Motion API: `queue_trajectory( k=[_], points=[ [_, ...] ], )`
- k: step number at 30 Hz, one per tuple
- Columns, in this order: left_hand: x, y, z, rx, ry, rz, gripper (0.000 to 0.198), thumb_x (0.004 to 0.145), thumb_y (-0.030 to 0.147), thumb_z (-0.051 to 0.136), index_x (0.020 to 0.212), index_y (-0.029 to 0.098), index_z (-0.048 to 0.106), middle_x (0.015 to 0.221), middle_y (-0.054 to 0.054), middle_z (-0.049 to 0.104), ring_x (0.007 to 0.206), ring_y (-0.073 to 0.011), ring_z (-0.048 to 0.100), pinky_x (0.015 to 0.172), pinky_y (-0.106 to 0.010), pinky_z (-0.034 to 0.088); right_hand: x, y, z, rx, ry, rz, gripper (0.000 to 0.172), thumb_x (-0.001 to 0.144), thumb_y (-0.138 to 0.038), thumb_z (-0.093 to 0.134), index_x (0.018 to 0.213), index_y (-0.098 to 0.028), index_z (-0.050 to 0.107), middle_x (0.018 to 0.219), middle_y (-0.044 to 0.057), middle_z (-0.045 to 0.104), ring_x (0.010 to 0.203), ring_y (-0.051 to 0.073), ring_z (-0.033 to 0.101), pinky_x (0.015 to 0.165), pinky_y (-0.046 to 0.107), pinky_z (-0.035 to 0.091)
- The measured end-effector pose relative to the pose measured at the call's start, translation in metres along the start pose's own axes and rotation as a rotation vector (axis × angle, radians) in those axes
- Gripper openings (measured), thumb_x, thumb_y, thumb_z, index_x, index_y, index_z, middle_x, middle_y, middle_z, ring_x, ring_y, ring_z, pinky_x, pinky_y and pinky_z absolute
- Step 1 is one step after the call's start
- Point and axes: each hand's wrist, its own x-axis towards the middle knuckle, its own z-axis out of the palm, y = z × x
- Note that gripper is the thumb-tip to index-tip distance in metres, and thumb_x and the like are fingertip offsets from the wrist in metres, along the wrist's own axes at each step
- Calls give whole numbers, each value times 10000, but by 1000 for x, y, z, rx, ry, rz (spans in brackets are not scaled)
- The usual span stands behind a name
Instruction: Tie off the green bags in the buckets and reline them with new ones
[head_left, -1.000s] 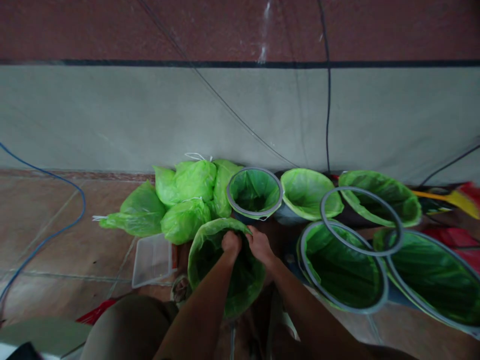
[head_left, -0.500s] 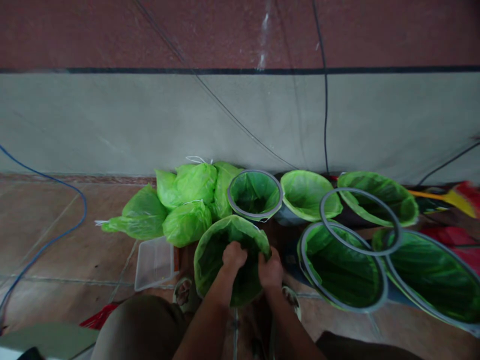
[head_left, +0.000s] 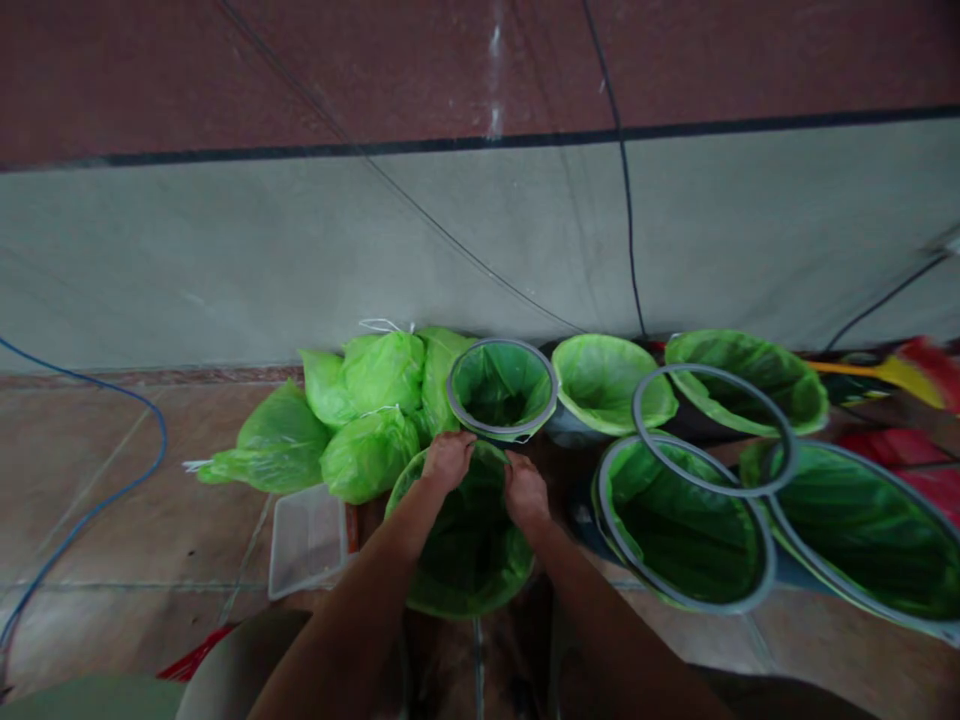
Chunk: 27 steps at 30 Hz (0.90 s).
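A bin lined with a green plastic bag (head_left: 465, 560) stands on the floor right in front of me. My left hand (head_left: 448, 460) grips the bag's far rim with its fingers curled over the edge. Beside it my right hand (head_left: 525, 492) also clutches the far rim of the liner. Just behind the two hands is a smaller lined bin with a grey ring (head_left: 502, 390) clamped on its top.
Tied green bags (head_left: 360, 410) are heaped against the wall at the left, by a clear plastic tray (head_left: 307, 540). Several more lined bins (head_left: 682, 520) and a loose grey ring (head_left: 709, 430) crowd the right. A blue cable (head_left: 97, 500) curves over the floor at left.
Both hands moved from inside the bag's near side up to its far rim. The bag's mouth now lies spread wider over the bin, and the view shifted slightly.
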Motion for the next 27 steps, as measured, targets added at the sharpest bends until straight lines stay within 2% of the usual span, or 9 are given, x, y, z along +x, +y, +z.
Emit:
queue_trajectory(
  k=[5,9,15,17,19,21,22,25,27],
  points=[
    [-2,-17,0,23,-82,-120,318,929,273,510,1224,266,627,1218,-45,676,1158,-188,600,1035,-293,427,0,12,-1,-96,-152,92,255,992,-199,372,1133,-133,573,1032,109,702,908,186,663,739,260,415],
    [-6,-27,-3,68,-91,-206,313,918,325,535,1215,266,616,1193,-62,688,1150,-210,615,997,-298,450,-3,10,-5,-114,-150,119,229,998,-201,359,1106,-132,548,970,118,707,872,187,683,705,260,413],
    [-19,-35,-17,51,-23,-240,704,792,277,672,1437,203,399,1323,-119,613,1219,-255,574,1031,-362,434,-49,12,7,-39,-20,376,319,999,-259,309,1151,-117,550,936,157,714,842,238,694,724,313,452],
    [-23,-29,-21,16,84,-207,664,788,272,665,1407,185,439,1353,-121,591,1246,-253,550,1047,-355,423,-65,14,7,-9,74,435,388,995,-325,323,1199,-84,548,1012,197,704,911,268,685,764,336,461],
    [-29,-14,-19,-60,234,-242,500,843,253,588,1332,175,517,1320,-111,616,1221,-228,569,1031,-315,432,-68,14,1,-4,221,433,471,987,-390,345,1234,-47,552,1118,239,671,1021,301,651,831,359,453],
    [-37,7,-9,-159,326,-374,337,911,252,476,1214,172,598,1203,-104,681,1110,-214,636,958,-296,472,-55,11,-11,-7,320,385,482,992,-392,327,1203,-52,596,1151,232,663,1062,306,627,877,363,432],
    [-41,18,-2,-206,315,-455,309,934,270,433,1150,174,632,1130,-105,709,1046,-225,664,910,-308,493,-44,8,-18,2,320,345,465,1000,-364,303,1156,-74,631,1132,207,677,1038,291,633,879,352,426],
    [-52,43,22,-348,148,-625,307,939,266,425,1107,151,654,1030,-122,737,988,-248,690,844,-315,510,-2,0,-35,48,192,167,420,1008,-297,300,1073,-132,681,1052,128,718,944,219,655,830,283,421],
    [-54,48,29,-344,192,-644,338,933,226,424,1200,135,610,1108,-138,714,1041,-245,672,865,-310,503,21,-3,-39,43,111,101,391,1007,-293,333,1053,-155,695,1037,103,728,928,192,656,805,255,418]
  ],
)
